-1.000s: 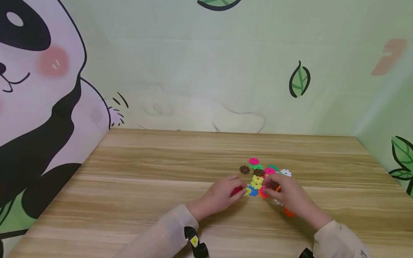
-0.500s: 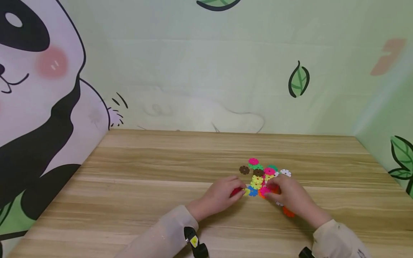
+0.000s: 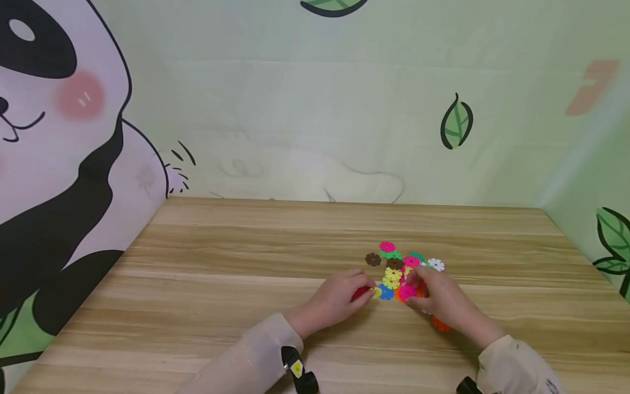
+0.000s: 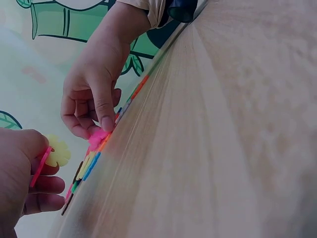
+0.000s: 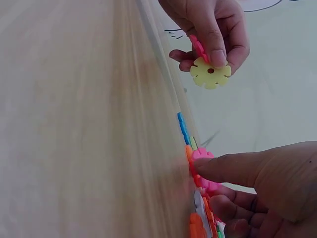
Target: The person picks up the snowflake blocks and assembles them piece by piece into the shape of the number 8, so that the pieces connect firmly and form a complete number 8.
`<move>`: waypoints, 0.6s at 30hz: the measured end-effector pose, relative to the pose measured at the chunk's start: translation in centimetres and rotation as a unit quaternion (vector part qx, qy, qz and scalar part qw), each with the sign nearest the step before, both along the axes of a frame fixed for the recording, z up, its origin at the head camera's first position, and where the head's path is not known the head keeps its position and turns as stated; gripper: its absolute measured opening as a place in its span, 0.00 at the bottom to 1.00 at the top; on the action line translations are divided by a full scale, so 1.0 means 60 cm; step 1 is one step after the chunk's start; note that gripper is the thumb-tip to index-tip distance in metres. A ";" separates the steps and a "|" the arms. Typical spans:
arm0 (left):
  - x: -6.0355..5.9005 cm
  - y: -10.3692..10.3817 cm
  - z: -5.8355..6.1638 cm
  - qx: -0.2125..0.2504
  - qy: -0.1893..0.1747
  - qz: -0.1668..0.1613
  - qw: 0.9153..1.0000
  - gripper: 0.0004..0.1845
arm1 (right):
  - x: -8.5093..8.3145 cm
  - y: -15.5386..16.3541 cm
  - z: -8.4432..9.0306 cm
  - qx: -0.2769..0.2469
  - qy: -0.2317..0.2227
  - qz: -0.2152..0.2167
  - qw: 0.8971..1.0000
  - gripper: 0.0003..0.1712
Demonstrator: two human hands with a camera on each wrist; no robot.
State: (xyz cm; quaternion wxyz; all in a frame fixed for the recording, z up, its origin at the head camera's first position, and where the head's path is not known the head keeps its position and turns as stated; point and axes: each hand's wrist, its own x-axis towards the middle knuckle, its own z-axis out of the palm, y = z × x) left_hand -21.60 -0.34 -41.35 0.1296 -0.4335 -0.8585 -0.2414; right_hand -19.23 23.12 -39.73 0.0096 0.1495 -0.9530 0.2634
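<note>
My left hand (image 3: 337,298) pinches a yellow snowflake disc (image 5: 210,75) by its edge, with a pinkish-red snowflake disc (image 4: 41,166) standing crosswise to it. Both are held up off the table in the wrist views. To the right, my right hand (image 3: 445,298) holds a bright pink snowflake disc (image 3: 407,291) between thumb and fingers. That disc overlaps an orange disc at the near end of a cluster of linked snowflake discs. Yellow discs (image 3: 392,277) and a blue disc (image 3: 386,291) lie just left of those fingertips. Part of the cluster is hidden under my right hand.
Beyond the hands lie a loose-looking brown disc (image 3: 373,259), a pink disc (image 3: 387,247) and a white disc (image 3: 436,264). An orange disc (image 3: 440,324) lies below the right hand. The wooden table (image 3: 221,246) meets a painted wall (image 3: 295,109) behind.
My right hand's fingers have shifted slightly right, and the pink disc at their tips now shows more fully. The left hand keeps its place.
</note>
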 end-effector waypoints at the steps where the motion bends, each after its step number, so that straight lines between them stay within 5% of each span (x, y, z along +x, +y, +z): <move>1: 0.000 0.000 -0.001 0.003 0.001 0.000 1.000 0.06 | 0.000 0.001 0.001 -0.007 -0.005 -0.001 1.000 0.13; 11: 0.001 -0.002 -0.005 0.029 0.022 -0.001 0.999 0.05 | 0.004 0.003 0.010 -0.096 -0.038 0.024 0.994 0.03; 18: 0.003 0.000 -0.007 0.043 0.029 -0.008 0.999 0.06 | 0.010 -0.009 0.010 -0.222 -0.130 0.068 0.964 0.12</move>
